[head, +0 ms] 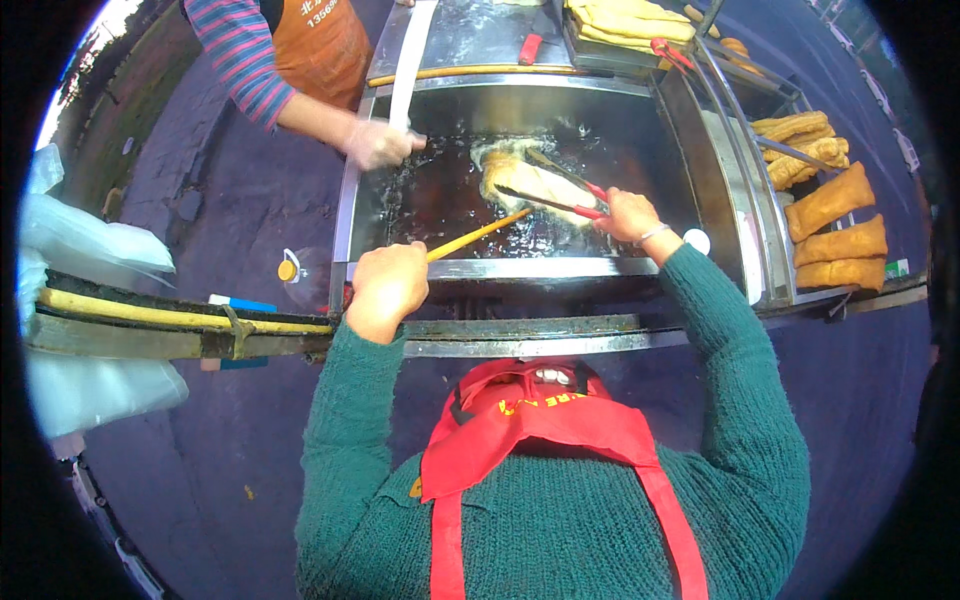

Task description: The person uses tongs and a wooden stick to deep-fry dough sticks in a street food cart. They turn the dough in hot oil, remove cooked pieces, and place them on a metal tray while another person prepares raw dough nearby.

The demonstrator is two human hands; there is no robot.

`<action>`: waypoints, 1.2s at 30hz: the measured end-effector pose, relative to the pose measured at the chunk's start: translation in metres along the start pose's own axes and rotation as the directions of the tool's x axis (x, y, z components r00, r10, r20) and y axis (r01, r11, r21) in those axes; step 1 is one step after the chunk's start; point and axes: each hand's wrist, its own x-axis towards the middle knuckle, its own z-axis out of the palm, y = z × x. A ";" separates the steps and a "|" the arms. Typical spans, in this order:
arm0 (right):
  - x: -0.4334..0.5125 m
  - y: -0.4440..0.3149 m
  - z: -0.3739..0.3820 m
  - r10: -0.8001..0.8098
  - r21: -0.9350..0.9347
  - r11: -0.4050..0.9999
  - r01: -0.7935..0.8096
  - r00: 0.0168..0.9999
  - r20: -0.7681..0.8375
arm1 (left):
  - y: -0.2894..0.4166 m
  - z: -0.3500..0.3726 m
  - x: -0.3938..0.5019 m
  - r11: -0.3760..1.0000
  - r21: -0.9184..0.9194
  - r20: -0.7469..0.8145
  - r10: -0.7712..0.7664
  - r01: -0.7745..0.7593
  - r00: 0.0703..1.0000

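Note:
Dark oil bubbles in a rectangular metal frying vat (491,268) in front of me. Pale golden dough (532,180) floats near its middle, with foam around it. My right hand (632,215) grips red-handled tongs (551,201), whose two dark arms lie over and beside the dough. In my left hand (390,283), above the vat's near left corner, is a yellowish wooden stick (472,236). The stick's far end reaches the dough's near edge. Across the left side of the vat, a co-worker's gloved hand (382,144) is beside a long white strip (411,67).
Fried dough pieces (832,202) sit on a metal rack (780,225) at right. Pale dough (637,22) is stacked at the back, near another red-handled tool (671,54). A red-handled scraper (530,49) lies on the back worktop (480,45). Plastic bags (97,240) hang at left.

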 end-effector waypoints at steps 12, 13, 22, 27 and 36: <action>-0.023 0.021 0.021 -0.159 -0.417 0.909 0.024 0.943 -0.293 | -0.024 0.020 -0.002 0.984 -0.058 -0.011 -0.170 0.169 0.985; -0.019 0.019 0.027 -0.155 -0.429 0.903 0.008 0.938 -0.309 | -0.023 0.023 0.000 0.981 -0.067 -0.015 -0.182 0.181 0.983; -0.018 -0.012 0.030 -0.110 -0.425 0.904 -0.040 0.940 -0.322 | -0.016 0.032 0.016 0.966 -0.098 -0.065 -0.245 0.238 0.967; -0.040 0.006 -0.018 -0.018 -0.302 0.953 0.009 0.999 -0.029 | -0.012 0.010 0.013 0.977 -0.038 -0.186 -0.212 0.208 0.959; -0.067 0.037 -0.082 0.387 -0.124 0.922 -0.367 0.892 0.235 | 0.023 -0.024 0.000 0.995 0.047 -0.330 -0.071 0.092 0.941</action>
